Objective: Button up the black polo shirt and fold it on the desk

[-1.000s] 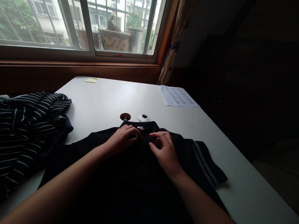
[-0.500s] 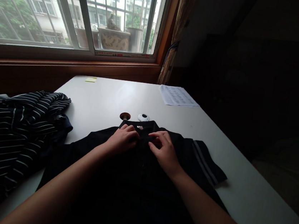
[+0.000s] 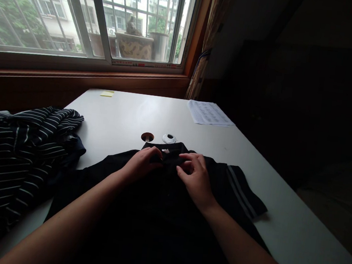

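Observation:
A black polo shirt [image 3: 227, 184] with pale stripes on its right sleeve lies flat on the white table [image 3: 126, 118], collar away from me. My left hand [image 3: 142, 164] rests at the collar with its fingers curled and pinching the cloth just below it. My right hand [image 3: 195, 174] sits right beside it, fingers bent and gripping the same part of the shirt front. Both forearms lie over the dark body of the shirt, which hides its lower half in shadow.
A heap of dark striped clothing [image 3: 17, 152] covers the table's left side. Beyond the collar are a round cable hole [image 3: 147, 137] and its loose white cap [image 3: 169, 138]. A printed sheet [image 3: 210, 113] and a yellow sticky note [image 3: 107, 93] lie near the window.
Both hands have stayed at the collar; the fingers have shifted slightly and the collar cloth between them has bunched up a little.

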Demonstrator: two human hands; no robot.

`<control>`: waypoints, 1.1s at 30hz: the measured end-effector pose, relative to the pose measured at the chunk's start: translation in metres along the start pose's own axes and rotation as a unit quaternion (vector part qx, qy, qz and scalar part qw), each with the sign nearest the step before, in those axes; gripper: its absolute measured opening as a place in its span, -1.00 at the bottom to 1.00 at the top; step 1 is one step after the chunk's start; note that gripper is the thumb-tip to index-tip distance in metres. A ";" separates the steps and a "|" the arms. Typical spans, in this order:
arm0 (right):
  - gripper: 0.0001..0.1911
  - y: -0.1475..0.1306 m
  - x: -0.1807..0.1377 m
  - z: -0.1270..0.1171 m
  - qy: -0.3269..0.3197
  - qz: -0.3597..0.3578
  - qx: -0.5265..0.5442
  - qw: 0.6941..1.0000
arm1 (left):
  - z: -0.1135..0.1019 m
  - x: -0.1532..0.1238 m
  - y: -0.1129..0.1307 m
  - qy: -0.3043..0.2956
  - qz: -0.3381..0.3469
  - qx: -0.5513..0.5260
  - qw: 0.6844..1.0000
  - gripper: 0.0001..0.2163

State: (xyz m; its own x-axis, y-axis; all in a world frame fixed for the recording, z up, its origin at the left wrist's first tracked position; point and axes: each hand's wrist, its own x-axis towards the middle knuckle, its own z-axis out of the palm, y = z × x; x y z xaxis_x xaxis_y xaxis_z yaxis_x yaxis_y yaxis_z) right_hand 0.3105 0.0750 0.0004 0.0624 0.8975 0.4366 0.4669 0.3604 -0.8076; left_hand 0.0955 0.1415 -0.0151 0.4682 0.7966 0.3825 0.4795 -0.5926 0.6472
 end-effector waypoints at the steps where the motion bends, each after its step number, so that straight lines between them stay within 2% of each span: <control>1: -0.65 -0.001 0.000 0.000 0.005 -0.002 0.000 1.000 | 0.001 0.000 0.000 0.006 0.004 0.013 1.000 -0.78; 6: -0.59 -0.006 -0.002 0.002 0.013 -0.016 -0.024 0.999 | 0.003 0.001 0.009 0.013 0.034 0.094 0.995 -0.82; 11: -0.53 -0.010 -0.005 0.004 -0.012 -0.053 -0.062 0.997 | 0.008 0.000 0.021 0.010 0.074 0.142 0.987 -0.82; 15: -0.49 -0.008 -0.006 0.005 -0.039 -0.066 -0.076 0.994 | 0.012 -0.002 0.021 0.005 0.106 0.148 0.983 -0.77; 21: -0.49 -0.004 -0.005 0.005 -0.035 -0.059 -0.095 0.993 | 0.013 -0.002 0.017 0.003 0.130 0.113 0.985 -0.73; 28: -0.46 -0.001 -0.003 0.006 -0.037 -0.056 -0.103 0.992 | 0.014 -0.002 0.015 0.010 0.121 0.071 0.990 -0.79; 33: -0.48 -0.002 -0.002 0.007 -0.042 -0.065 -0.096 0.992 | 0.014 0.000 0.014 0.026 0.061 0.038 0.997 -0.78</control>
State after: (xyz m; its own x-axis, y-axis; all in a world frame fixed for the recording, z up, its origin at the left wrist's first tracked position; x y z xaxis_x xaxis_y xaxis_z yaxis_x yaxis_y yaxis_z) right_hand 0.3032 0.0736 -0.0015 -0.0787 0.8672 0.4917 0.6265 0.4267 -0.6522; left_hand 0.1125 0.1315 -0.0160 0.4885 0.7223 0.4895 0.4779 -0.6908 0.5425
